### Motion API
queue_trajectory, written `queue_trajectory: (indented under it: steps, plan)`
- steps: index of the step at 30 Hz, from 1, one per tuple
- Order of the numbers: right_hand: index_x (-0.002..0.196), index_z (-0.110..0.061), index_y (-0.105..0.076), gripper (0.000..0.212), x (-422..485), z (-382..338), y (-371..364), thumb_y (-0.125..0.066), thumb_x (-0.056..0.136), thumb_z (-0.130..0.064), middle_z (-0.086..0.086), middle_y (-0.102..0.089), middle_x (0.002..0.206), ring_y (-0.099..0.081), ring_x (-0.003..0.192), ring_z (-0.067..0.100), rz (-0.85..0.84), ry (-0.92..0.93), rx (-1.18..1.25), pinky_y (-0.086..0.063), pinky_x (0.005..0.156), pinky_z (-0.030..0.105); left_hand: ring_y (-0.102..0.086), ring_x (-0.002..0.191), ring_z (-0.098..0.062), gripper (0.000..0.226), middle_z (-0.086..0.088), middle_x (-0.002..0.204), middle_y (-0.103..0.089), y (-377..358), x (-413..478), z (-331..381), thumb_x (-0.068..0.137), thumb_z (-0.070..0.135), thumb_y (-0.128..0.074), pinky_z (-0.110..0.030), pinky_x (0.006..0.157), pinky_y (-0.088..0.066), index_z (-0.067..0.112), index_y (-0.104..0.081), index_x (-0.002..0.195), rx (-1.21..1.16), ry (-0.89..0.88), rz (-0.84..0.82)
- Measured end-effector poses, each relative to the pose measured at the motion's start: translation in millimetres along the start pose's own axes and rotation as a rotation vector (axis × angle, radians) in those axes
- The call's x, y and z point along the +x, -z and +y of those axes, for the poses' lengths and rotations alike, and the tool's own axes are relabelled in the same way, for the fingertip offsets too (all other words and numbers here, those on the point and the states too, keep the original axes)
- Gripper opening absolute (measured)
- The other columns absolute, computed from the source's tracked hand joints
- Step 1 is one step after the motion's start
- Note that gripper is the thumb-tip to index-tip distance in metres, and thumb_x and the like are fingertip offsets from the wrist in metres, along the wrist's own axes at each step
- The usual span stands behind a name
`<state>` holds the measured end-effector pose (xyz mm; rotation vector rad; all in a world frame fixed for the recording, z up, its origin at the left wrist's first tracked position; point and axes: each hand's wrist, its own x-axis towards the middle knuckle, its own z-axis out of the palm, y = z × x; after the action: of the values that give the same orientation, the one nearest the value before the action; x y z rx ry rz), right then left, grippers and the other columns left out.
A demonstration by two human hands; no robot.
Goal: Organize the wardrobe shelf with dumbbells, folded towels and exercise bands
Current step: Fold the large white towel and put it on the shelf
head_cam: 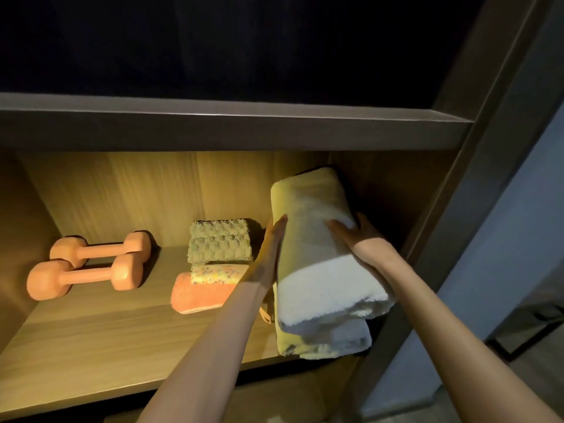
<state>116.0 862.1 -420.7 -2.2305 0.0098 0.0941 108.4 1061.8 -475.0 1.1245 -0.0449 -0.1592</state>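
A big folded white towel (317, 261) lies on top of a second white towel (338, 338) at the right end of the wooden shelf (91, 340). My left hand (268, 254) presses flat against the top towel's left side, fingers straight. My right hand (355, 236) rests on its top right, fingers spread over the cloth. Two orange dumbbells (88, 267) lie side by side at the shelf's left. In the middle sit a folded green textured towel (219, 244), a small speckled yellow towel (215, 274) and an orange towel (198, 296) beneath it.
The shelf board above (232, 129) overhangs the compartment. The wardrobe's right side panel (433, 227) stands close to the towel stack. An orange loop (265, 314) peeks out by the stack's left side. Bare wood lies along the shelf's front.
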Motion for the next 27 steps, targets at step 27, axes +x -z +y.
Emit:
queue_trajectory:
  steps: [27]
  plan:
    - [0.149,-0.033,-0.025,0.072,-54,-22,20,-0.061,0.088,-0.048,0.004,-0.047,0.14,-0.053,0.114,0.027,-0.011,-0.008,0.284,-0.043,0.086,0.033,-0.067,0.092,-0.029,0.064,-0.014,0.104,-0.07,-23,-29,2,0.071,0.049,-0.075,-0.039,0.088,-0.051,0.01,-0.063,0.119,-0.339,0.175,-0.01]
